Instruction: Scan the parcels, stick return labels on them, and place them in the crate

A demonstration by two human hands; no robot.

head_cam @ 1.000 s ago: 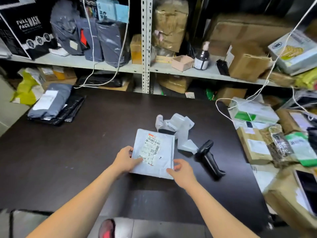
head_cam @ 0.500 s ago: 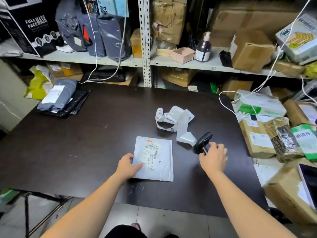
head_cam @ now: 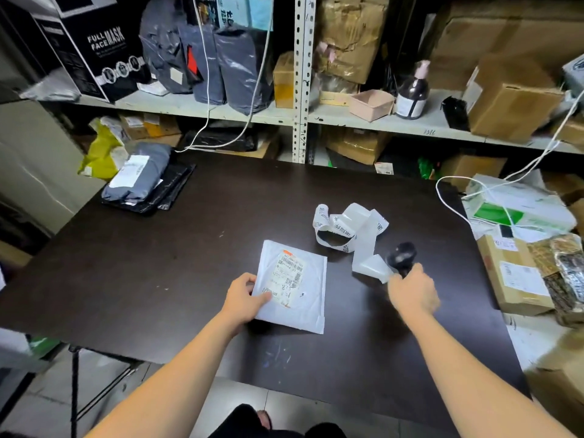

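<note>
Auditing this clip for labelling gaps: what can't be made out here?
Head view:
scanner handle: hidden in the right hand.
parcel label print: too small.
left hand: pinching or pressing the parcel, unclear; its own back hides the fingers.
crate: not in frame.

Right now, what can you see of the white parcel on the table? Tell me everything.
The white parcel is a thin, roughly square mailer, plastic-looking and slightly wrinkled, lying flat on the dark table, turned a little askew. A printed shipping label with barcodes and an orange mark sits on its left half. The left hand holds its left edge, thumb on the label. Nothing else touches it.
</note>
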